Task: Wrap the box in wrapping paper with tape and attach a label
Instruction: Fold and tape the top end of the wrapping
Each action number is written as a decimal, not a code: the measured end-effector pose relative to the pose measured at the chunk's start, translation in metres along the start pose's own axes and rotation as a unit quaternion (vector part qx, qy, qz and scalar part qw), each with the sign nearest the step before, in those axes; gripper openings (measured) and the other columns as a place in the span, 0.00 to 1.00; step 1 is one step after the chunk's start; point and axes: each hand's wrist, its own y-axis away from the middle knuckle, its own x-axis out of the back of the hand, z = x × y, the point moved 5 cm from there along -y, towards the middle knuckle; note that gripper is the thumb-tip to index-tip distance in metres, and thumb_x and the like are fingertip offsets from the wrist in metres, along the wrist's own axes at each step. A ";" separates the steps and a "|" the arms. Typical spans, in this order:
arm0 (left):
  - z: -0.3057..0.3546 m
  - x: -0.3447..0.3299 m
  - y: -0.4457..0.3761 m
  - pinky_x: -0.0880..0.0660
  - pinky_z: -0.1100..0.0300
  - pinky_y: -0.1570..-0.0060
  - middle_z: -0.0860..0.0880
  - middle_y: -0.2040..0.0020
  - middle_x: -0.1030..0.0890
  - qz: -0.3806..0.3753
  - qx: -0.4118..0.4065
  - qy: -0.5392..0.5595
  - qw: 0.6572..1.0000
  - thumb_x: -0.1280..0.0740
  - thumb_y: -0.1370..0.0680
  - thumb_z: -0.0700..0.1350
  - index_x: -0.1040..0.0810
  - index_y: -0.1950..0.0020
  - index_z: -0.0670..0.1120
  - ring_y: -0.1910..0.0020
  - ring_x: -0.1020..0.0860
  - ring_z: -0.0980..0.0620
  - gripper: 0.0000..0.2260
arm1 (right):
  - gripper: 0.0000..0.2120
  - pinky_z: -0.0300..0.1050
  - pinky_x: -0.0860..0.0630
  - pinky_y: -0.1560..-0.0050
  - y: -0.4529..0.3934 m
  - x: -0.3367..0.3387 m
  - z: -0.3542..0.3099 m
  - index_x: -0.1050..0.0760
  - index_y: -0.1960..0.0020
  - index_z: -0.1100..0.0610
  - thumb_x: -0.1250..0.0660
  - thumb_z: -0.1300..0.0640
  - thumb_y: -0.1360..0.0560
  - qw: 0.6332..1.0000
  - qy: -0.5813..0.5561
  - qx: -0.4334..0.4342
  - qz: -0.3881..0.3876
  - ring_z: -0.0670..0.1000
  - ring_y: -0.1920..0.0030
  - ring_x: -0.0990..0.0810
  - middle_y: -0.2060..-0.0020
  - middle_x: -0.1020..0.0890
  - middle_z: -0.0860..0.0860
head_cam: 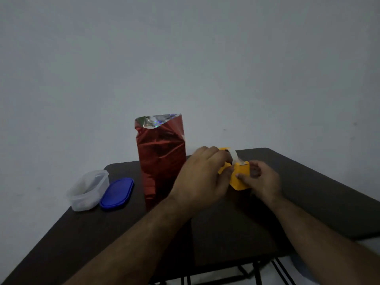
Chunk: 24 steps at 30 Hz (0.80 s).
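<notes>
The box stands upright in shiny red wrapping paper [161, 159] at the back middle of the dark table [308, 192]. The paper's top end is open, showing its silver inside. Just right of it sits a yellow tape dispenser [240, 177] holding a roll of clear tape [234, 156]. My left hand [203, 175] curls over the dispenser's left side, fingertips at the tape. My right hand [261, 181] grips the dispenser's front end from the right. No label is in sight.
A clear plastic tub [88, 190] and its blue lid [117, 193] lie at the table's left edge. A plain wall rises behind. Black metal table legs [246, 272] show at the bottom.
</notes>
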 end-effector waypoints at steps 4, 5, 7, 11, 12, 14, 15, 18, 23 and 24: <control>-0.030 -0.075 -0.029 0.23 0.59 0.57 0.55 0.59 0.17 -0.072 0.283 0.121 0.949 0.29 0.22 0.46 0.14 0.54 0.49 0.57 0.19 0.56 0.05 | 0.23 0.49 0.17 0.46 -0.006 -0.004 0.011 0.14 0.40 0.52 0.16 0.47 0.33 0.998 -0.037 -0.033 -0.046 0.50 0.48 0.13 0.50 0.12 0.48; -0.041 -0.095 -0.034 0.24 0.61 0.59 0.55 0.61 0.17 -0.076 0.360 0.161 0.916 0.29 0.22 0.45 0.14 0.55 0.48 0.59 0.19 0.56 0.05 | 0.23 0.51 0.17 0.44 -0.007 -0.003 0.013 0.14 0.40 0.52 0.16 0.48 0.33 0.997 -0.042 -0.039 -0.053 0.49 0.48 0.14 0.50 0.12 0.48; -0.061 -0.126 -0.038 0.25 0.59 0.63 0.50 0.62 0.19 -0.061 0.506 0.258 0.821 0.29 0.24 0.42 0.16 0.55 0.45 0.63 0.22 0.52 0.03 | 0.23 0.51 0.17 0.42 -0.007 -0.003 0.016 0.14 0.39 0.51 0.15 0.51 0.32 0.996 -0.055 -0.049 -0.058 0.48 0.48 0.14 0.48 0.12 0.47; -0.071 -0.159 -0.039 0.29 0.57 0.65 0.46 0.60 0.27 -0.077 0.654 0.328 0.677 0.32 0.22 0.44 0.21 0.48 0.41 0.68 0.31 0.49 0.07 | 0.21 0.47 0.17 0.44 -0.007 -0.004 0.019 0.14 0.40 0.53 0.16 0.56 0.31 0.994 -0.081 -0.048 -0.055 0.48 0.49 0.13 0.51 0.12 0.47; -0.067 -0.164 -0.041 0.27 0.53 0.59 0.46 0.59 0.27 -0.105 0.664 0.334 0.660 0.33 0.20 0.45 0.22 0.47 0.41 0.66 0.31 0.49 0.07 | 0.20 0.45 0.17 0.46 -0.007 -0.004 0.018 0.14 0.40 0.53 0.16 0.56 0.31 0.994 -0.082 -0.047 -0.055 0.46 0.51 0.14 0.52 0.12 0.46; -0.057 -0.169 -0.043 0.29 0.50 0.48 0.47 0.58 0.27 -0.131 0.675 0.336 0.643 0.35 0.17 0.46 0.25 0.50 0.42 0.62 0.30 0.49 0.07 | 0.19 0.41 0.20 0.49 -0.009 -0.004 0.019 0.14 0.40 0.53 0.17 0.55 0.30 0.994 -0.078 -0.047 -0.062 0.45 0.53 0.16 0.52 0.13 0.46; -0.054 -0.169 -0.045 0.30 0.50 0.47 0.47 0.58 0.28 -0.136 0.678 0.328 0.643 0.35 0.17 0.44 0.27 0.54 0.43 0.62 0.30 0.49 0.07 | 0.19 0.42 0.20 0.48 -0.009 -0.005 0.019 0.14 0.40 0.53 0.17 0.54 0.30 0.994 -0.074 -0.047 -0.063 0.46 0.52 0.16 0.51 0.13 0.47; -0.047 -0.168 -0.050 0.33 0.55 0.58 0.48 0.64 0.33 -0.147 0.677 0.299 0.656 0.34 0.20 0.39 0.32 0.61 0.45 0.67 0.35 0.50 0.12 | 0.21 0.49 0.17 0.44 -0.010 -0.006 0.021 0.14 0.40 0.53 0.16 0.52 0.32 0.995 -0.070 -0.049 -0.056 0.48 0.50 0.14 0.48 0.11 0.49; -0.037 -0.153 -0.061 0.36 0.62 0.71 0.50 0.72 0.34 -0.146 0.668 0.283 0.672 0.37 0.20 0.36 0.33 0.66 0.44 0.75 0.36 0.51 0.16 | 0.24 0.44 0.20 0.46 -0.011 -0.003 0.018 0.14 0.38 0.55 0.16 0.52 0.32 0.995 -0.062 -0.044 -0.059 0.48 0.50 0.15 0.45 0.12 0.51; -0.035 -0.150 -0.064 0.36 0.64 0.75 0.49 0.74 0.32 -0.140 0.659 0.280 0.684 0.39 0.18 0.35 0.33 0.67 0.43 0.78 0.35 0.52 0.17 | 0.25 0.44 0.20 0.46 -0.011 -0.003 0.018 0.15 0.37 0.55 0.16 0.51 0.32 0.996 -0.054 -0.047 -0.060 0.49 0.49 0.15 0.44 0.12 0.51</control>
